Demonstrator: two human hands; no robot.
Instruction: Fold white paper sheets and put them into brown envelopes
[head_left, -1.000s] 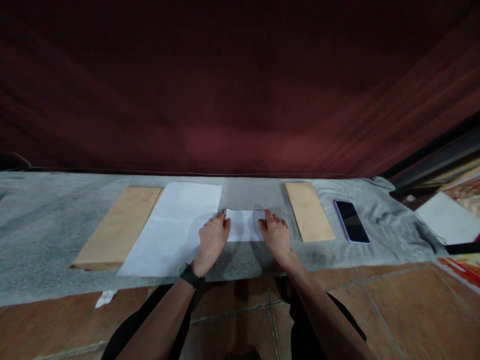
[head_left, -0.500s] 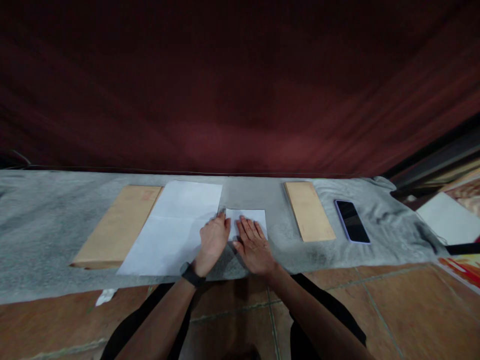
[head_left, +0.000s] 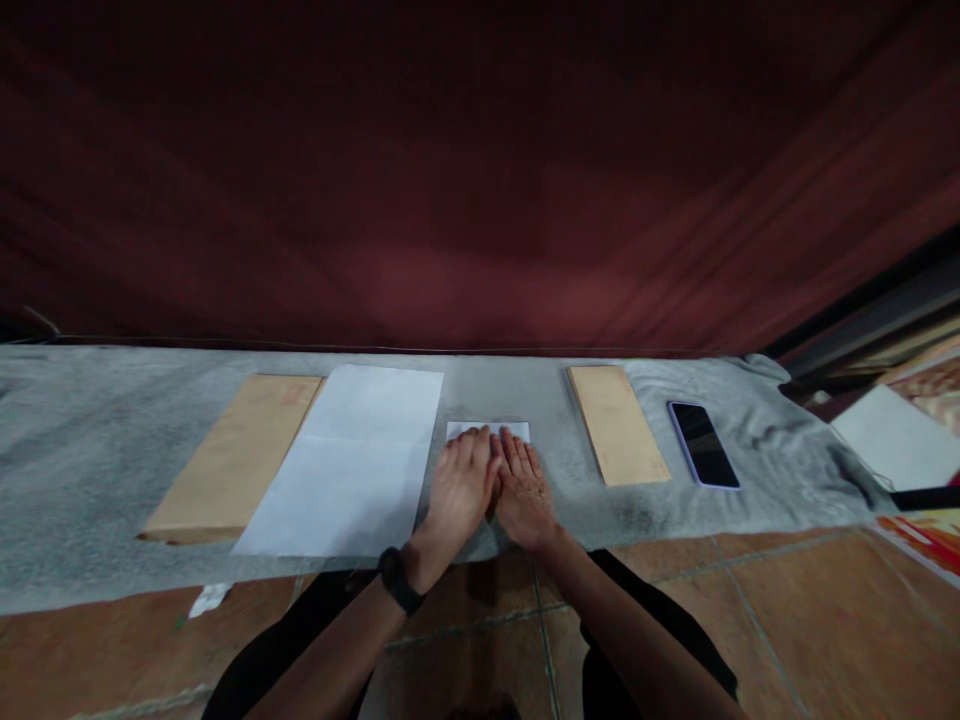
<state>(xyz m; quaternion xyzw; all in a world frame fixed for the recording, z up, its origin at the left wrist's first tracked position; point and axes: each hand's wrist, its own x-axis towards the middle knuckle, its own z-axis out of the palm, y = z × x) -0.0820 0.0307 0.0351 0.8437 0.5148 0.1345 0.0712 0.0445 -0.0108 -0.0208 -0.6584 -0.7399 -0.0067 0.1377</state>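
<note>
A small folded white paper (head_left: 465,428) lies on the grey cloth, mostly hidden beneath my hands; only its far strip shows. My left hand (head_left: 461,480) rests flat on its left part, fingers stretched forward. Beside it, my right hand (head_left: 523,495) lies flat over the right part, fingers extended, and the two hands touch or nearly touch. Left of my hands is a larger white sheet (head_left: 352,460) with a faint crease across it. That sheet lies against a stack of large brown envelopes (head_left: 232,455).
A stack of smaller brown envelopes (head_left: 619,425) lies to the right, with a purple-edged phone (head_left: 705,445) beyond it. The grey cloth (head_left: 67,470) ends at a tiled floor (head_left: 810,600). A dark red curtain (head_left: 480,200) hangs behind. A white scrap (head_left: 210,598) sits near the front edge.
My left hand has moved right from the paper's left edge and now lies flat on it beside my right hand. My right hand has shifted slightly right.
</note>
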